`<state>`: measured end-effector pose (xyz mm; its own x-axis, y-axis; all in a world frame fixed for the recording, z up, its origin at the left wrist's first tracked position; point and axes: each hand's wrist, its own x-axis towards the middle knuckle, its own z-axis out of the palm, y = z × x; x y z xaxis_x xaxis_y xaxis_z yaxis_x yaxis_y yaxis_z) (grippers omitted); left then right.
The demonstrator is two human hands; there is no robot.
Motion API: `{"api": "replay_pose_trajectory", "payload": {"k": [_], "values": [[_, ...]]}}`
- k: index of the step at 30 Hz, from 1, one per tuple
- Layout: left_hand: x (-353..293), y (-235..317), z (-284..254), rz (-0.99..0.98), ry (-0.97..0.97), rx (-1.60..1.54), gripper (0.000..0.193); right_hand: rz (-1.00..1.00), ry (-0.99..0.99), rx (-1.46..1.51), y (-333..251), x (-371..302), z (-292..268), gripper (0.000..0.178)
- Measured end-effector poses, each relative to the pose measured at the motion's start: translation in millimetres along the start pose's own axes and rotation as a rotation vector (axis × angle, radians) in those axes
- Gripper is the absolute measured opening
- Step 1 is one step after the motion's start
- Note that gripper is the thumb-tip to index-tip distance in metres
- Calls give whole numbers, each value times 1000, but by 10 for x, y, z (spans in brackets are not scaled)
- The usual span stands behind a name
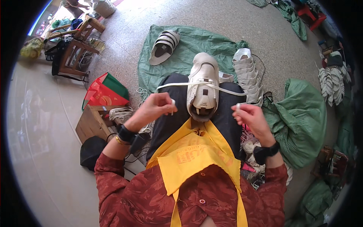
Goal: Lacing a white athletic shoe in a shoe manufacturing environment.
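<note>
A white shoe (203,75) lies over my lap, toe pointing away and heel opening toward me. A flat white shoelace (177,84) crosses it and reaches out to both sides over my dark trousers. My left hand (160,104) is left of the heel, fingers pinched, with a white bit at the fingertips. On the other side, my right hand (251,117) is pinched too, and white shows at its thumb and forefinger. Whether these white bits are lace or finger wraps, I cannot tell. Both hands are apart from the shoe's body.
Ahead, a green sheet (215,41) holds a strapped white shoe upper (165,47). Stacked white uppers (247,72) stand right of my knees, beside a bulging green sack (298,121). To the left are a red and green bag (106,90), a wooden box (94,123) and a wooden chair (75,55).
</note>
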<state>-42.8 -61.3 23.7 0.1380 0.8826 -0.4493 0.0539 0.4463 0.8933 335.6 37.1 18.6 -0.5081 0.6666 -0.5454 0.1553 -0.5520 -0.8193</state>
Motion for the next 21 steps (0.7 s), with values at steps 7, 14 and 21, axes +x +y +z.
{"api": "replay_pose_trajectory", "payload": {"k": [7,14,21], "values": [[356,48,427,355,313,442,12,-752,284,-940,-81,562,445,11],[635,48,400,361,373,381,10,-663,320,-422,-149,877,473,16],[719,-14,368,309,357,305,8,-529,177,-76,-25,949,450,20]]}}
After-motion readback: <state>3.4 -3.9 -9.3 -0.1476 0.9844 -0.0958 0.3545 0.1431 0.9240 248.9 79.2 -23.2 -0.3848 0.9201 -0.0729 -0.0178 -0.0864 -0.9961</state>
